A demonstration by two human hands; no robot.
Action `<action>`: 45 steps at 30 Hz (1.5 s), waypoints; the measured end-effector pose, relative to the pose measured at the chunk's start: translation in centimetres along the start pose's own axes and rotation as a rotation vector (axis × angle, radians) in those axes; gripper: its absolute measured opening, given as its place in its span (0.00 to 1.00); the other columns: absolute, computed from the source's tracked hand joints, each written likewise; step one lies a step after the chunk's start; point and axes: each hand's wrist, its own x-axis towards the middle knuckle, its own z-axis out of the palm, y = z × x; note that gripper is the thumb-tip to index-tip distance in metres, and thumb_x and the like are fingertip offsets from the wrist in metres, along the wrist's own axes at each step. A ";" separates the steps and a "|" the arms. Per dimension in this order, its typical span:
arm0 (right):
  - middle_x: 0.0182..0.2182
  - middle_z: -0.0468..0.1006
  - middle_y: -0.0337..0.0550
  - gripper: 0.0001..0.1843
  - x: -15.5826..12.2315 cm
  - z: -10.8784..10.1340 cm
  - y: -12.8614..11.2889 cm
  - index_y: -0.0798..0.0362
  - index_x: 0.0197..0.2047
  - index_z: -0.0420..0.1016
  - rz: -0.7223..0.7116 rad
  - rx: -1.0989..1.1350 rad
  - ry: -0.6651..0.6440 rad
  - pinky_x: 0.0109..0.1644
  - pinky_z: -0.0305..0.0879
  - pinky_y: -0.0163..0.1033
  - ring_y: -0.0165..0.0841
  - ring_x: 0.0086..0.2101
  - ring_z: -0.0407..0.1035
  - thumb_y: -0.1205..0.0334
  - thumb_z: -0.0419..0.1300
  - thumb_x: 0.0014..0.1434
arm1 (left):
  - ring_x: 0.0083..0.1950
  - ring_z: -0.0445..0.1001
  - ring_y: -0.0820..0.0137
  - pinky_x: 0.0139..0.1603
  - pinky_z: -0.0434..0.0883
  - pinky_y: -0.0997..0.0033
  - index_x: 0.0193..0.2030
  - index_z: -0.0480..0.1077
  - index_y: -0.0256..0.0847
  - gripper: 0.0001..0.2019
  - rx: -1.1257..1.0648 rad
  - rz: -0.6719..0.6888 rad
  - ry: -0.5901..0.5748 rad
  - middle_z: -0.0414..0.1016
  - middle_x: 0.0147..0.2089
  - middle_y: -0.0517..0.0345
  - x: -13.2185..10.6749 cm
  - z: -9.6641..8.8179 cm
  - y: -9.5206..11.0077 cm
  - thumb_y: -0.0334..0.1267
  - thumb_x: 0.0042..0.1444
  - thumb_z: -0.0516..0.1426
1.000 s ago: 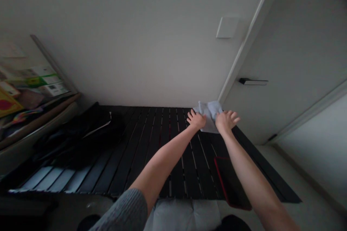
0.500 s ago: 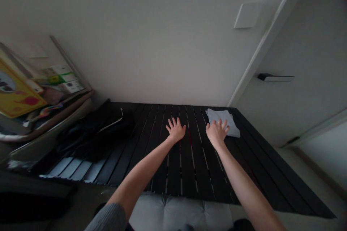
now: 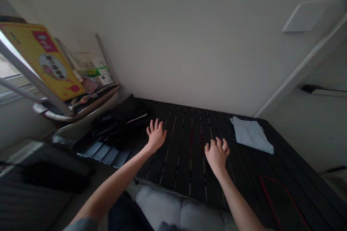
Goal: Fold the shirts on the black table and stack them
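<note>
Over the black slatted table (image 3: 184, 151) my left hand (image 3: 156, 136) is spread, its fingers apart and nothing in it. To its left lies a dark bundle (image 3: 116, 124), perhaps a black bag or cloth, with a thin pale strip on it. My right hand (image 3: 217, 153) hovers over or rests on the slats; whether it touches them I cannot tell. Its fingers are slightly bent and apart, with nothing between them. A folded light grey cloth (image 3: 252, 134) lies to the right of that hand. Near the table's right front is a red-edged dark flat thing (image 3: 282, 202).
A yellow printed box or board (image 3: 54, 61) leans over a bin-like carrier (image 3: 84, 110) of small items at the left. Behind the table rises a pale wall (image 3: 184, 43), with a door handle (image 3: 325, 91) at the right. A grey padded seat (image 3: 162, 202) is below the front edge.
The view has turned left, so more of the yellow board shows. My left hand is closer to the dark bundle; my right hand has come away from the grey cloth, its fingers more bent.
</note>
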 end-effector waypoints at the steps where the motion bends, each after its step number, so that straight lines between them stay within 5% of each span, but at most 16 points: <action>1: 0.57 0.68 0.57 0.18 -0.8 0.2 -0.5 0.58 0.46 0.76 -0.010 0.005 -0.001 0.57 0.50 0.58 0.53 0.61 0.48 0.60 0.49 0.61 | 0.73 0.36 0.50 0.65 0.50 0.38 0.67 0.56 0.41 0.26 0.016 -0.011 0.027 0.46 0.73 0.46 -0.2 -0.6 -1.4 0.44 0.63 0.47; 9: 0.54 0.71 0.57 0.19 -4.0 2.6 -1.5 0.56 0.45 0.76 -0.076 0.042 -0.006 0.54 0.55 0.58 0.52 0.59 0.53 0.58 0.48 0.60 | 0.70 0.47 0.53 0.64 0.54 0.46 0.66 0.58 0.39 0.24 0.160 -0.176 0.213 0.55 0.69 0.45 1.7 -6.4 -11.2 0.36 0.62 0.47; 14: 0.51 0.72 0.56 0.19 -4.0 2.9 -1.4 0.54 0.44 0.76 -0.065 0.058 -0.011 0.52 0.57 0.57 0.52 0.56 0.56 0.59 0.48 0.59 | 0.69 0.49 0.47 0.61 0.53 0.38 0.57 0.68 0.42 0.20 0.210 -0.298 0.204 0.63 0.65 0.45 3.3 -8.2 -16.8 0.32 0.57 0.51; 19: 0.50 0.73 0.56 0.18 -4.0 2.6 -1.7 0.55 0.44 0.76 -0.064 0.059 -0.013 0.53 0.57 0.55 0.51 0.55 0.57 0.59 0.48 0.59 | 0.69 0.51 0.53 0.62 0.47 0.38 0.48 0.72 0.45 0.15 0.109 -0.253 0.305 0.73 0.57 0.50 2.9 -8.5 -18.6 0.34 0.61 0.48; 23: 0.50 0.73 0.56 0.18 -4.0 2.4 -1.6 0.56 0.45 0.75 -0.075 0.070 -0.029 0.52 0.56 0.55 0.50 0.55 0.58 0.60 0.48 0.60 | 0.69 0.53 0.60 0.65 0.42 0.43 0.50 0.71 0.45 0.16 0.018 -0.140 0.381 0.77 0.52 0.52 1.8 -10.2 -16.0 0.31 0.62 0.47; 28: 0.52 0.71 0.56 0.19 -3.6 0.8 -2.8 0.57 0.50 0.71 -0.100 0.221 0.035 0.54 0.55 0.55 0.49 0.56 0.56 0.57 0.48 0.62 | 0.65 0.63 0.63 0.67 0.44 0.49 0.48 0.72 0.42 0.14 -0.177 0.138 0.465 0.76 0.52 0.51 0.4 -13.1 -9.3 0.30 0.60 0.49; 31: 0.54 0.68 0.55 0.24 -3.5 -1.8 -4.9 0.56 0.57 0.65 -0.166 0.411 0.099 0.57 0.56 0.55 0.47 0.57 0.56 0.52 0.51 0.61 | 0.60 0.69 0.64 0.66 0.52 0.52 0.48 0.72 0.43 0.13 -0.349 0.264 0.460 0.75 0.55 0.51 -0.5 -13.9 -4.6 0.30 0.61 0.49; 35: 0.57 0.65 0.52 0.29 -4.0 -6.9 -7.7 0.50 0.63 0.58 -0.305 0.696 0.104 0.60 0.55 0.55 0.45 0.58 0.57 0.51 0.55 0.60 | 0.57 0.72 0.65 0.61 0.62 0.55 0.47 0.73 0.44 0.12 -0.577 0.272 0.454 0.74 0.57 0.52 -1.6 -13.6 0.7 0.32 0.62 0.51; 39: 0.61 0.61 0.53 0.34 -5.2 -10.9 -8.1 0.49 0.67 0.48 -0.428 0.978 -0.174 0.59 0.59 0.51 0.42 0.58 0.60 0.53 0.54 0.61 | 0.60 0.69 0.64 0.62 0.62 0.54 0.46 0.74 0.43 0.10 -0.652 0.305 0.429 0.71 0.60 0.51 -1.9 -13.4 4.2 0.32 0.61 0.53; 42: 0.63 0.59 0.54 0.45 -5.9 -11.2 -7.2 0.48 0.70 0.39 -0.414 0.948 -0.308 0.58 0.60 0.52 0.44 0.57 0.62 0.52 0.60 0.56 | 0.62 0.68 0.63 0.63 0.62 0.54 0.48 0.74 0.43 0.11 -0.712 0.329 0.406 0.68 0.62 0.50 -1.7 -13.7 6.2 0.32 0.62 0.53; 45: 0.64 0.57 0.53 0.53 -6.3 -9.2 -6.5 0.45 0.71 0.34 -0.389 0.767 -0.251 0.61 0.54 0.57 0.47 0.61 0.57 0.57 0.63 0.51 | 0.63 0.67 0.62 0.63 0.62 0.54 0.49 0.73 0.42 0.11 -0.780 0.338 0.373 0.67 0.63 0.49 -1.2 -14.1 7.8 0.33 0.62 0.53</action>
